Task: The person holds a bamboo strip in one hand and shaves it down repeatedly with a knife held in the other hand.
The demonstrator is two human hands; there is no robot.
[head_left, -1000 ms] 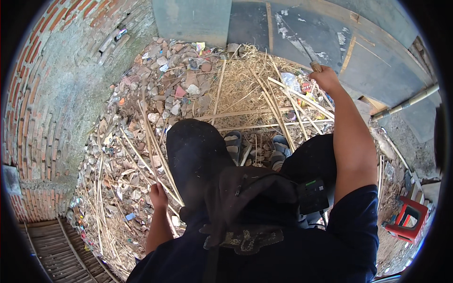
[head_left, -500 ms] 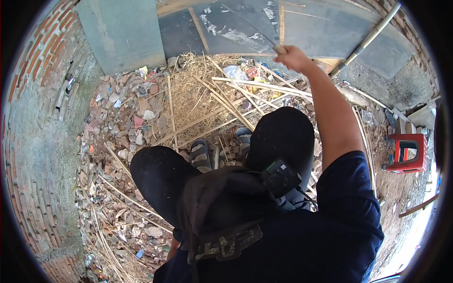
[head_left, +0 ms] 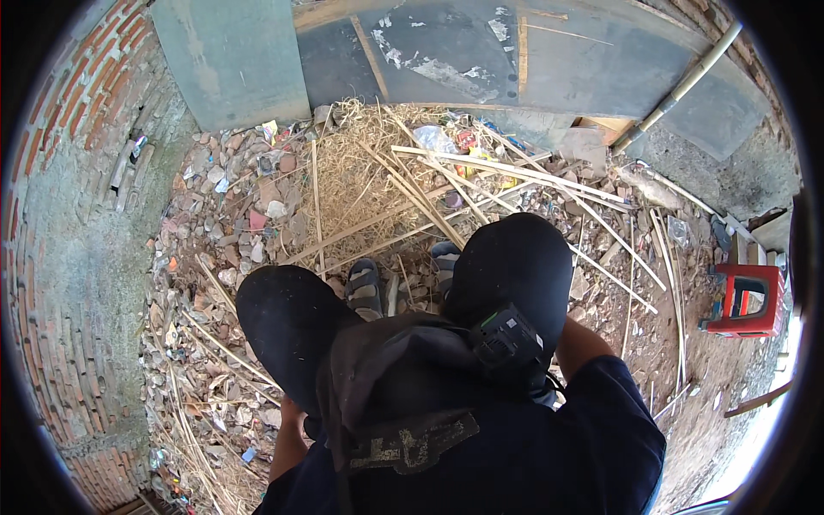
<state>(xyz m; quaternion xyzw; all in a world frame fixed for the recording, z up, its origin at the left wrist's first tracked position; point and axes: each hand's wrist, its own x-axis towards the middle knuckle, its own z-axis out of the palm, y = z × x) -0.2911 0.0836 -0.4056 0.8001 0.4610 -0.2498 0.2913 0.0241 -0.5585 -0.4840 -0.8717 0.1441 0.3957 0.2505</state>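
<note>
My right forearm reaches down beside my right knee, and the knee covers my right hand and anything in it. My left forearm comes up along the outer side of my left thigh; the leg hides that hand. Both knees are bent over my sandalled feet. Just ahead of the feet, long split bamboo strips lie crossed over a heap of pale shavings. More thin strips are scattered to the right of my right knee.
Rubble and litter cover the ground. A brick wall stands on the left, and grey panels close off the far side. At the right sits a red plastic stool. A bamboo pole leans at the far right.
My right arm has come down from its raised reach at the far right. The long thin blade with a pale handle that it held is out of sight. The left forearm shows more.
</note>
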